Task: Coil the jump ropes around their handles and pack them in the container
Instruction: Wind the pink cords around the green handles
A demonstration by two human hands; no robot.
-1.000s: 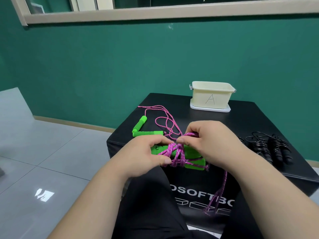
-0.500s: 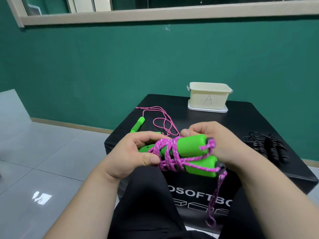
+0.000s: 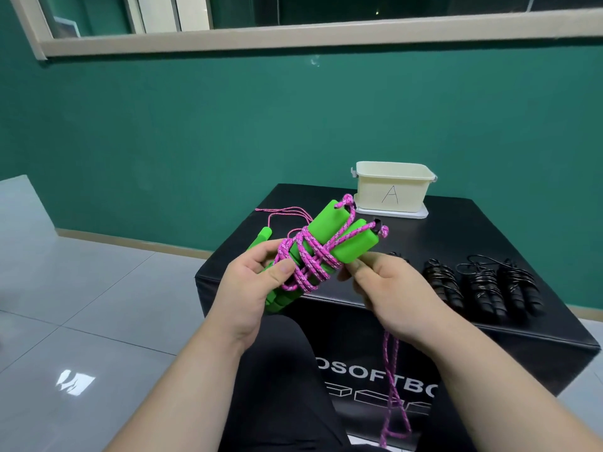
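My left hand (image 3: 251, 288) is wrapped round the lower end of the two green handles (image 3: 339, 233), with the thumb pressed on the pink rope (image 3: 310, 256) coiled about their middle. My right hand (image 3: 388, 288) pinches that rope just under the handles, where the last turn comes off. The bundle is up in the air, tilted up and away from me, over the near edge of the black box (image 3: 456, 230). A tail (image 3: 391, 386) of rope hangs from under my right hand down the box front, so I judge the coiling to be partway done.

To do it well, I would clamp the handles side by side in the left hand so they cannot scissor apart, and let the thumb pin each new turn. The turns now cross one another loosely. I would lay the next ones snug and side by side, under steady tension from the right hand, feeding the tail through the fingers and never dropping it. The end wants tucking under a turn, or the coil may spring loose.

The container (image 3: 368, 190) stands open at the far side of the box, on what looks like its lid (image 3: 421, 214), well apart from my hands. The black ropes (image 3: 483, 285) lie coiled on the box to my right. Another green-handled rope (image 3: 262, 234) lies uncoiled beyond my left hand.
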